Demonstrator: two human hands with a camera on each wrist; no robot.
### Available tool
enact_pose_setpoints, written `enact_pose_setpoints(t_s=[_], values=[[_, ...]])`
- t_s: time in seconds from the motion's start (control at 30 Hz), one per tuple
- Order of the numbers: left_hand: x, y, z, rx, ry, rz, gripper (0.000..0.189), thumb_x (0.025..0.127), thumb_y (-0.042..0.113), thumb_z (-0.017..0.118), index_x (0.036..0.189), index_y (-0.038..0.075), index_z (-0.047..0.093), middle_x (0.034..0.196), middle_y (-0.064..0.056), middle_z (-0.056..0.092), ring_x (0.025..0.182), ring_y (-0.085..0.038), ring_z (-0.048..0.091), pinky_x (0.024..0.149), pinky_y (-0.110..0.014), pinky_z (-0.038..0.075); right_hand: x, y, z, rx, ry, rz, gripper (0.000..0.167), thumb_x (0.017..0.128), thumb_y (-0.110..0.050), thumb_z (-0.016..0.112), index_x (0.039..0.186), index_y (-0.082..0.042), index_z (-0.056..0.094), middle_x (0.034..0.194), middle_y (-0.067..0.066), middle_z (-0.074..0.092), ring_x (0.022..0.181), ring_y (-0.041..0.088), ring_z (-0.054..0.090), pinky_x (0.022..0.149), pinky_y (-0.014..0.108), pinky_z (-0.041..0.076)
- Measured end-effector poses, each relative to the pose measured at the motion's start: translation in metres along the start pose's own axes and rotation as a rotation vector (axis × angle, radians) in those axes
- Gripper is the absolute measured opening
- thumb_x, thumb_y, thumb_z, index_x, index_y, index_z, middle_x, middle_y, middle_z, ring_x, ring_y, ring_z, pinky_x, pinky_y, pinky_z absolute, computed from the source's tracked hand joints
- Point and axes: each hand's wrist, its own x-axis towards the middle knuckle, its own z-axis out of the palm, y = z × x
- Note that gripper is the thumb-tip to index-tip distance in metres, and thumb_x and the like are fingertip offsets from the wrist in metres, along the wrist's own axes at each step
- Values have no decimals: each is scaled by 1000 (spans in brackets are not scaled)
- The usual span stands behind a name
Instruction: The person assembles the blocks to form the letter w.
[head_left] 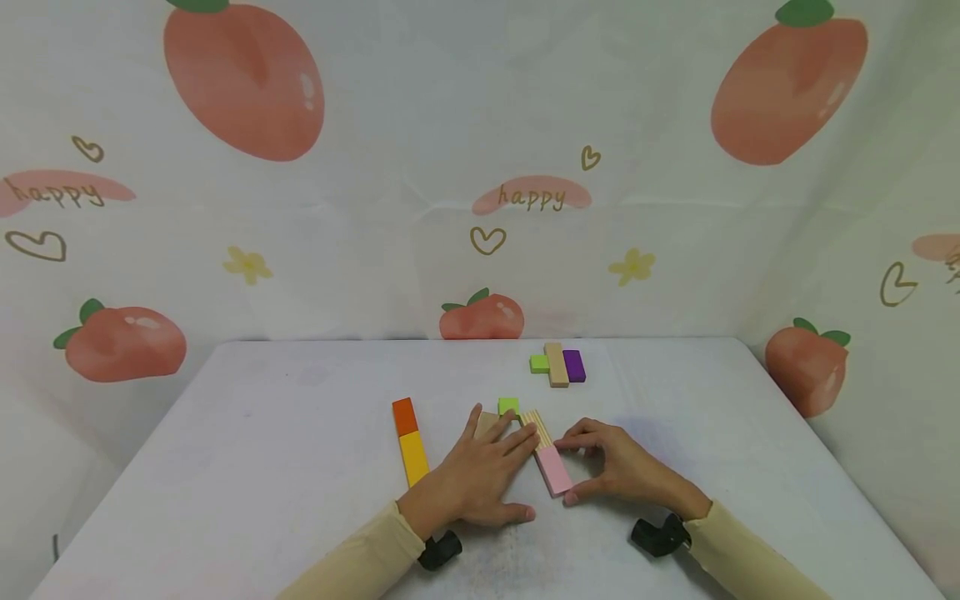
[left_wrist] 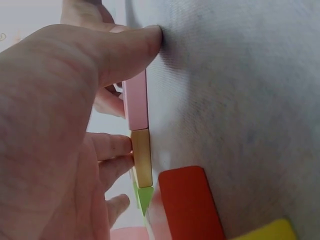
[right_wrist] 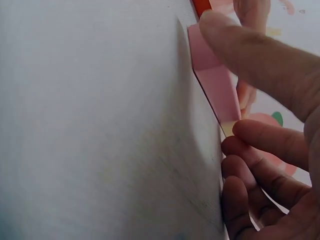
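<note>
A pink block [head_left: 553, 472] lies end to end with a pale striped block [head_left: 532, 421] in front of the person. The left hand [head_left: 478, 481] spreads over the table with its fingers straight, their tips at the left side of the striped block. The right hand [head_left: 621, 465] holds the pink block between thumb and fingers. In the right wrist view its thumb is at one end of the pink block [right_wrist: 207, 52], and the index fingertip is by the far end. Just beyond the left fingertips are a light green block [head_left: 508, 405] and a partly hidden beige block [head_left: 485, 423].
To the left, an orange-red block [head_left: 404, 416] and a yellow block [head_left: 414, 454] lie in line, the yellow one partly behind the left wrist. Farther back, a tan block [head_left: 557, 365] stands between a small green block [head_left: 539, 364] and a purple block [head_left: 574, 366]. A printed cloth hangs behind the table.
</note>
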Motion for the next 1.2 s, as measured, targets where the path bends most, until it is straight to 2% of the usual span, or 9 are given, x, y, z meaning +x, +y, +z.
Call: enact_pose_setpoints(t_s=[0.13,0.23,0.4,0.63,0.8,0.87,1.0,1.1,1.2], values=[[0,-1,1,-5,17,4,94,89,75,53,162,21,28,168,7,23,155,-24,13,120,-64,5,0,2,-4,4,14,-11,62,74,-45,90,124,-12,74,113,-6,64,91,14,55,77,27,48],[-1,-1,3,-8,44,16,94,90,73,54,163,21,26,168,6,22,155,-24,13,120,-64,5,2,4,-10,20,38,13,57,77,-42,88,123,-11,74,113,-4,65,89,15,56,76,28,49],[-5,5,4,-39,77,59,91,92,69,55,162,19,27,167,4,25,155,-25,15,119,-65,7,13,7,-25,1,97,40,45,84,-35,84,118,-8,74,112,2,68,92,20,61,79,31,54],[-14,20,3,-92,22,103,83,96,67,50,163,23,26,168,5,20,156,-24,12,119,-66,8,44,15,-42,-64,181,47,35,89,-23,80,116,-1,74,106,10,69,97,27,63,81,37,57],[-20,29,4,-74,-18,115,81,98,67,48,163,23,26,169,6,18,156,-21,11,119,-64,8,71,20,-50,-140,217,10,36,88,-15,80,116,5,72,97,12,67,88,28,61,75,35,55],[-21,31,4,-58,-25,108,81,97,67,49,162,24,27,169,7,17,156,-20,11,120,-64,9,82,21,-52,-165,221,-8,36,87,-13,81,117,6,72,95,14,67,85,30,59,73,38,53],[-22,34,5,-32,-20,96,81,97,67,50,162,24,28,169,7,18,156,-20,12,120,-63,9,99,22,-54,-240,208,-17,41,89,-13,78,124,7,68,111,21,66,100,39,58,85,51,52],[-22,35,5,-13,-13,94,82,97,67,50,162,24,27,168,7,19,155,-20,12,120,-63,10,110,22,-52,-296,187,-15,47,91,-14,76,131,7,63,127,26,61,116,45,51,99,60,44],[-22,34,6,-12,-13,94,82,96,67,50,162,24,27,169,7,18,156,-20,12,120,-63,11,121,21,-49,-358,149,8,53,92,-18,75,137,5,60,136,26,57,125,47,44,102,64,38]])
